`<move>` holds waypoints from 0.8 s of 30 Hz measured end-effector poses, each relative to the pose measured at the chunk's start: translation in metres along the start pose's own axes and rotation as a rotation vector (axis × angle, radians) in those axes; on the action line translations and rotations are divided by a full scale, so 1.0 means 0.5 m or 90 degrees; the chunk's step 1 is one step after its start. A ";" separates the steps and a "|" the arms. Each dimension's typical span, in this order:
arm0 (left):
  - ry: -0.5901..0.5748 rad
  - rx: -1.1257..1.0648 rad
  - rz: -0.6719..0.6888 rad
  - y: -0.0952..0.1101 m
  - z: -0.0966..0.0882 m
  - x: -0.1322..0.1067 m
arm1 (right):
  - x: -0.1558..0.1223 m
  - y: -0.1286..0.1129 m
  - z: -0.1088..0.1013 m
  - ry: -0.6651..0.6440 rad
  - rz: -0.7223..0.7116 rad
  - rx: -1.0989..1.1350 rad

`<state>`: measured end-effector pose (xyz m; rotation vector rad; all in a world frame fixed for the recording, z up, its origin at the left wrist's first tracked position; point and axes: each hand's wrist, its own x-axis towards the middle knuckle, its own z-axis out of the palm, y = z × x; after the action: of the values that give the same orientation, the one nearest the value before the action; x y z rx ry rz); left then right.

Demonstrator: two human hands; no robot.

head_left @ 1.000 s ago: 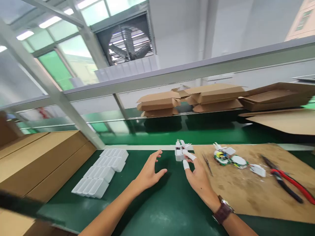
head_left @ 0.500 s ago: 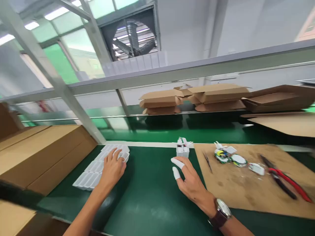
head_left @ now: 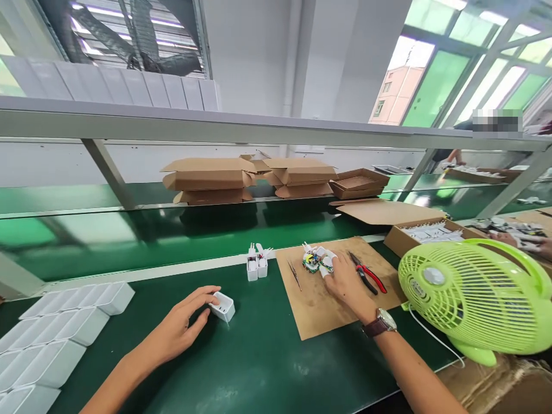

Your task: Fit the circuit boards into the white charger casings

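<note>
My left hand (head_left: 183,325) is closed, thumb and fingers gripping the end of a small white plastic housing (head_left: 223,307) low over the green table. On the brown sheet my right hand (head_left: 345,282), with white finger cots on thumb and index finger, pinches a wired circuit board assembly (head_left: 311,261); the hand covers part of it. Tweezers (head_left: 295,275) lie left of the board, and red-and-black pliers (head_left: 367,272) lie to its right. Two white housings with parts sticking out of their tops (head_left: 257,265) stand between my hands, near the sheet.
Rows of white housings (head_left: 60,325) occupy the left of the table. A green fan (head_left: 470,293) stands at right, beside a cardboard box of white parts (head_left: 431,233). Folded cartons (head_left: 211,178) sit behind the green belt (head_left: 164,236). At far right another person's hand shows.
The view has turned right. My left hand has left the rows with one white housing. My right hand has moved onto the circuit board assembly.
</note>
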<state>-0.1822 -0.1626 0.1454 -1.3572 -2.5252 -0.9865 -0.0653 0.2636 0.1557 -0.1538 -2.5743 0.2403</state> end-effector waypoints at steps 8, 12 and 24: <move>0.014 -0.042 -0.118 0.014 0.062 -0.035 | -0.001 0.059 -0.020 -0.062 0.102 -0.104; 0.026 -0.022 -0.101 0.013 0.059 -0.037 | 0.001 0.035 -0.071 -0.046 0.092 -0.096; 0.089 -0.047 -0.048 0.046 0.069 -0.027 | 0.033 -0.256 -0.039 -0.333 -0.241 0.207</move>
<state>-0.1494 -0.1428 0.1244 -1.1735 -2.4753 -1.1566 -0.0767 0.1436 0.2064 0.5822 -2.9525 0.6132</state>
